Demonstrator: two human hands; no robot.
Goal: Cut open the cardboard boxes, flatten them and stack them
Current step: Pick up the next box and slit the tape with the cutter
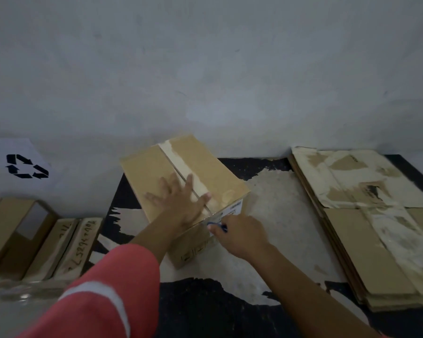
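Observation:
A closed cardboard box (205,164) with a strip of pale tape along its top seam stands on the worn black table (200,311), near the wall. My left hand (178,201) presses flat on the box top with fingers spread. My right hand (239,234) grips a small blue-handled cutter (217,226) at the near top edge of the box, by the white label (232,211). The blade itself is too small to make out. To the right lies a stack of flattened boxes (366,228).
Several upright cardboard boxes (22,235), some with handwriting on tape, stand at the left. A white sheet with a black recycling symbol (26,166) hangs on the grey wall (205,69). Clear plastic wrap (15,293) lies at the lower left.

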